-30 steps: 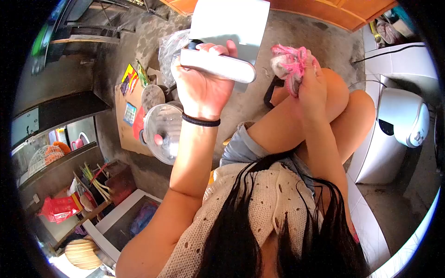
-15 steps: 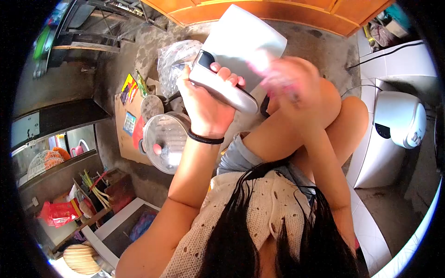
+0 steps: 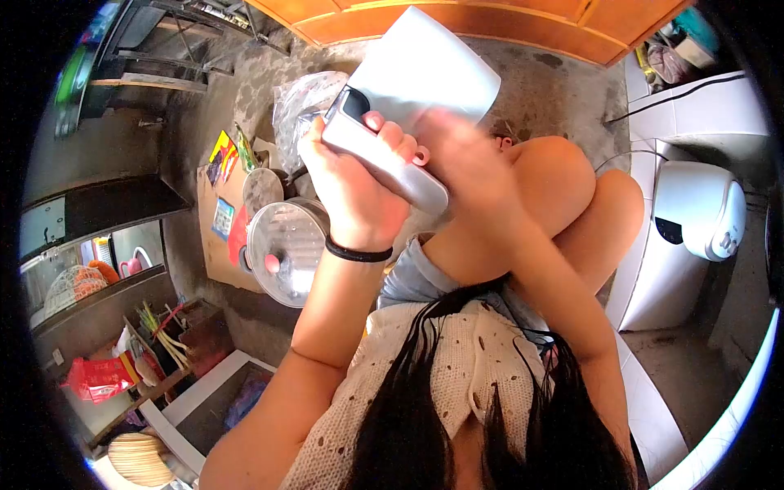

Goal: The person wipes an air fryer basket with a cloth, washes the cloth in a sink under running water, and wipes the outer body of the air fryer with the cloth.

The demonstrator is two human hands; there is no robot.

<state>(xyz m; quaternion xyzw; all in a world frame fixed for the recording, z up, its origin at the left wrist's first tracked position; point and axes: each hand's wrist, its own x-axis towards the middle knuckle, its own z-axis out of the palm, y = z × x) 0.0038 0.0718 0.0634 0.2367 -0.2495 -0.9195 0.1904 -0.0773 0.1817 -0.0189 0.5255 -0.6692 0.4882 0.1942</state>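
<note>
My left hand is wrapped round the thick grey handle of a white curved-front drawer, which looks like an air fryer basket. A black patch sits at the handle's upper end. The drawer's inside faces away and is hidden. My right hand is smeared by motion beside the handle and the drawer's lower edge. Whether it touches or holds anything I cannot tell.
Left of my arm stands a pot with a glass lid, near a clear plastic bag and flattened cardboard. A white appliance stands on the tiled ledge at right. Orange wooden doors are ahead.
My right hand has moved left and slightly down, closer to the handle. The drawer has shifted slightly left, with my left hand still round its handle.
</note>
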